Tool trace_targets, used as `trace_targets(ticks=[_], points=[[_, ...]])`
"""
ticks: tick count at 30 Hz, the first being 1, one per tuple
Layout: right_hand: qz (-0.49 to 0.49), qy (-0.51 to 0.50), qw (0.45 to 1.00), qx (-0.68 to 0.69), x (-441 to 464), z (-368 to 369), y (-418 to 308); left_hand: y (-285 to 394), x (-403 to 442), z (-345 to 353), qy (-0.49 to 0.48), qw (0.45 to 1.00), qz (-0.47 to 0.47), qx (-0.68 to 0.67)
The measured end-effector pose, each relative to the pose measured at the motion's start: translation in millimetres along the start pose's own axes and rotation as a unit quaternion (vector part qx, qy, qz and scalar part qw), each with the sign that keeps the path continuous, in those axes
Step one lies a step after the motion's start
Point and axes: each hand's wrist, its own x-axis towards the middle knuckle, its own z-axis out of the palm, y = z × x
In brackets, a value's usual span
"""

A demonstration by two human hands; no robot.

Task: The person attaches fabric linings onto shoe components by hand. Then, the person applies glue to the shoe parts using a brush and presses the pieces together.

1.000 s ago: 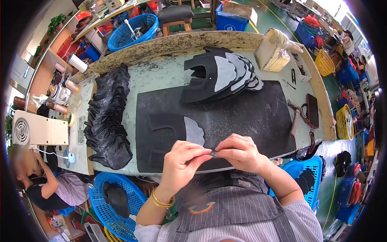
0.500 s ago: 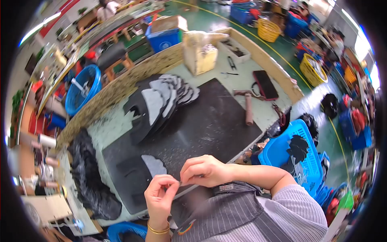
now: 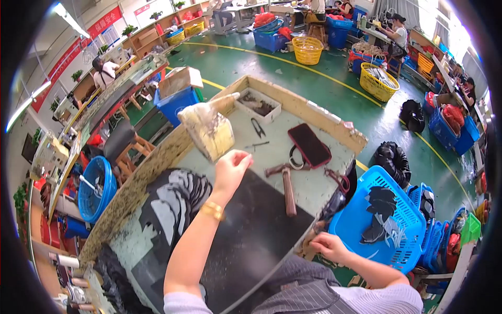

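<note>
My left hand (image 3: 233, 171), a gold bracelet on its wrist, reaches over the bench with thumb and fingers pinched; whatever they hold is hidden. It is just below a pale yellow block (image 3: 217, 138) wrapped at the top. My right hand (image 3: 329, 247) hangs low at the bench's front edge, fingers closed together, left of a blue basket (image 3: 340, 222) with dark scraps (image 3: 383, 201). Fanned grey-and-black cut pieces (image 3: 175, 196) lie left of my left forearm. A hammer (image 3: 289, 193) rests on the bench between my hands, on the far side.
A dark phone (image 3: 310, 145), snips (image 3: 257, 127), a thin pointed tool (image 3: 256, 144) and a white tray (image 3: 275, 112) lie towards the bench's far corner. A raised rim (image 3: 303, 104) borders the bench. Black bags (image 3: 391, 162) and a yellow basket (image 3: 377, 89) stand on the green floor.
My hands, close together at the near edge before, have parted. The left has reached forward to the block, the right has dropped to the right. The view has tilted up.
</note>
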Motion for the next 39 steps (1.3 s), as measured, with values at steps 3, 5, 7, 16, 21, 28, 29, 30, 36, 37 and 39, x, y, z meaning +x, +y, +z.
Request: trace_targets(ticks=[3,5,7,16,21,28,29,30,36,37,39], points=[[0.109,0.101,0.987,-0.063,-9,-1,47,-34,94,31,0.016,0.991,0.080,0.104],[0.183,0.120,0.975,-0.040,-17,3,73,-44,141,46,0.035,0.979,0.107,0.172],[0.187,0.114,0.976,-0.019,-21,13,100,-54,180,57,0.053,0.980,0.104,0.159],[0.200,0.014,0.962,-0.186,17,57,141,-113,254,68,0.006,0.936,0.198,0.291],[0.109,0.086,0.989,-0.047,47,90,177,-79,228,57,0.028,0.969,0.172,0.173],[0.173,0.049,0.897,0.404,93,100,157,-34,120,56,0.114,0.967,0.207,0.093],[0.192,0.043,0.830,0.522,97,100,152,-16,81,54,0.071,0.977,0.183,0.080],[0.204,0.034,0.770,0.604,99,101,149,0,40,48,0.028,0.985,0.159,0.063],[0.216,-0.023,0.556,0.802,107,115,134,21,-191,-18,-0.030,0.979,0.078,0.184],[0.216,-0.030,0.530,0.819,107,117,132,20,-223,-33,0.013,0.973,0.033,0.230],[0.216,-0.048,0.490,0.843,108,123,128,16,-283,-61,0.149,0.936,-0.070,0.313]])
